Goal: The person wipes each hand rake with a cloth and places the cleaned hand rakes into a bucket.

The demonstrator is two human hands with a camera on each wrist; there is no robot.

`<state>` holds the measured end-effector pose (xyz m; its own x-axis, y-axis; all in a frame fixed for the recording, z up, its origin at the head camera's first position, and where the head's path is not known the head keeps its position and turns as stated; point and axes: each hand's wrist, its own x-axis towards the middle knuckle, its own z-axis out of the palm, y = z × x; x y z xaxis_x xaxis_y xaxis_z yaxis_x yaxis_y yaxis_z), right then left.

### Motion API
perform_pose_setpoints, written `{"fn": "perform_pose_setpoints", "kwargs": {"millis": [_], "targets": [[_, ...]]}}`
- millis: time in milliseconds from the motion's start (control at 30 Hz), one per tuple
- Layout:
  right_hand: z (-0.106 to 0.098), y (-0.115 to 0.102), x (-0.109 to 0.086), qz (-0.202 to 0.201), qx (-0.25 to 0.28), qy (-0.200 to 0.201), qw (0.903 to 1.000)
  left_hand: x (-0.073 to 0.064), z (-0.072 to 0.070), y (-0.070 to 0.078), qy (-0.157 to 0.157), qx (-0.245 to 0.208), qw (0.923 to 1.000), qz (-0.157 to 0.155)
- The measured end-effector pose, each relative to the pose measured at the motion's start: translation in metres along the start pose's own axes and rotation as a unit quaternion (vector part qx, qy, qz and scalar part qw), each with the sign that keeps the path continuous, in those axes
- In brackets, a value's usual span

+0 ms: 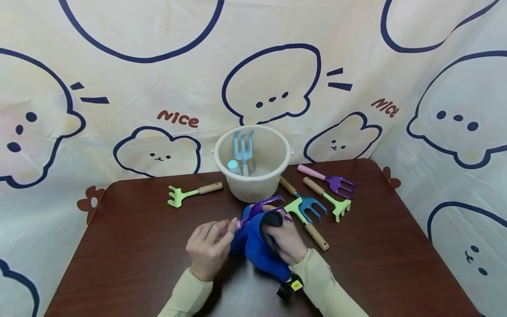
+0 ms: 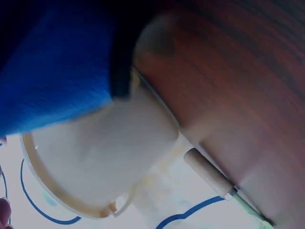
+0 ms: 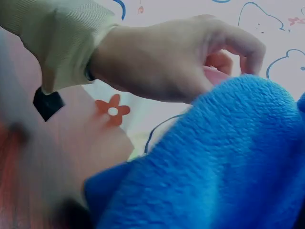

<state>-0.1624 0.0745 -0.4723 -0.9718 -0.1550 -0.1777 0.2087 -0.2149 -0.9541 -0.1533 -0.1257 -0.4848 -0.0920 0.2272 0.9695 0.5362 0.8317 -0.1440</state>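
Over the near middle of the table, my left hand (image 1: pixel 209 248) pinches the pink handle of a purple garden hand fork (image 1: pixel 259 208). In the right wrist view that left hand (image 3: pixel 157 62) appears with its fingers curled on the pink handle (image 3: pixel 217 75). My right hand (image 1: pixel 291 240) grips a fluffy blue cloth (image 1: pixel 257 253), which lies bunched against the fork. Part of the right hand's fingers is hidden by cloth and fork. The cloth (image 2: pixel 57 71) also fills the upper left of the left wrist view.
Behind the hands stands a white bucket (image 1: pixel 253 189) holding a light blue hand fork (image 1: pixel 243 149). A green rake (image 1: pixel 178 196) lies left of it. To the right are another purple fork (image 1: pixel 338 184), a dark blue fork (image 1: pixel 308 204) and two green rakes (image 1: pixel 339 206).
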Motion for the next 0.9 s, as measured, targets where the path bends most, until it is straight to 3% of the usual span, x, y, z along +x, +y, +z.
{"fn": "perform_pose_setpoints", "kwargs": {"millis": [400,700,900], "targets": [[-0.015,-0.001,0.014,-0.022,-0.04,-0.029,0.9985,-0.004,0.003,-0.014,-0.017,0.017,0.9996,0.017],[-0.018,-0.002,0.017,-0.057,-0.084,-0.029,0.9944,-0.009,0.006,-0.02,-0.011,0.017,0.9998,0.003],[-0.028,-0.006,0.022,-0.059,-0.115,0.023,0.9913,-0.007,0.005,-0.023,0.003,0.029,0.9995,-0.008]]}}
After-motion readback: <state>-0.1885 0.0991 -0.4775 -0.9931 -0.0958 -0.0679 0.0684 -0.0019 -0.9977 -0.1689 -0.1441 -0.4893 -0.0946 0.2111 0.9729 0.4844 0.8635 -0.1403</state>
